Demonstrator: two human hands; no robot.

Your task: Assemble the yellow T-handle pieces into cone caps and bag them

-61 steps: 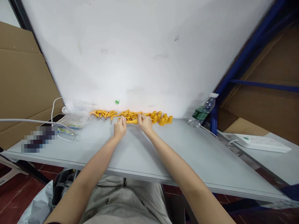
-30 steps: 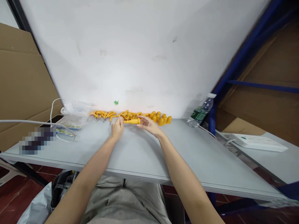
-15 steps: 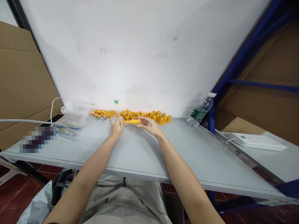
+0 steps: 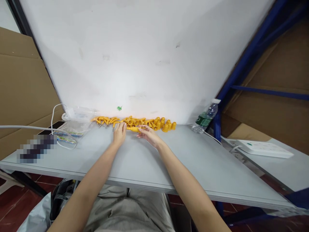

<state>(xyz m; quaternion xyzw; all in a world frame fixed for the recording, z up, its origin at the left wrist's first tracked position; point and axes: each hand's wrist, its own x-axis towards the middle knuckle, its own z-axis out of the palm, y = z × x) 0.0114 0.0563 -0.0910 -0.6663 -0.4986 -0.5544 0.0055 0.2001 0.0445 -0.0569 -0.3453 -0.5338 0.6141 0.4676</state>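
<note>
A white panel (image 4: 145, 64) rises behind the grey table (image 4: 193, 167) and closes off reach at the back. The table's front edge runs just before the person's lap, and both forearms cross it. Cardboard (image 4: 21, 90) bounds the left side, a slanting blue frame (image 4: 243, 64) the right. The widest room for sideways movement lies between the right forearm (image 4: 185, 180) and the table's right end. A power strip (image 4: 265, 149) lies on a surface past that end. Clear plastic bags (image 4: 77, 125) narrow the room at the back left; a tilted bottle (image 4: 204, 119) stands at the back right, well apart from the hands.

The person's left forearm (image 4: 91, 183) and right forearm slant inward, almost straight at the wrists. The left hand (image 4: 119, 134) is closed over the left end of a yellow piece (image 4: 133, 129); the right hand (image 4: 149, 136) pinches its right end between thumb and fingers. The piece lies sideways between them, in front of a row of yellow cups (image 4: 165, 127) and bent yellow parts (image 4: 103, 120), some with small metal coils (image 4: 106, 126) at their lower ends
</note>
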